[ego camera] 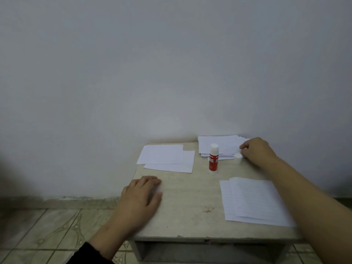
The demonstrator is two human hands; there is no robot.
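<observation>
Matt, smooth white paper: stack point(217, 147) right of centre, sheets point(162, 154) at centre, more sheets point(253, 201) lower right. Glossy plastic on glue stick point(213, 159); matt white plastic cap point(237, 158). Pale matt table point(186, 197), worn, stained, chipped along front edge. Flat matt painted wall point(133, 63). Faintly shiny patterned tiles point(47, 225) lower left. Dark cloth sleeve point(89, 254) at bottom.

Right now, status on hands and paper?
Left hand flat on table, open. Right hand pinching edge of far stack. Glue stick upright, cap loose beside right hand; nothing blocking.
</observation>
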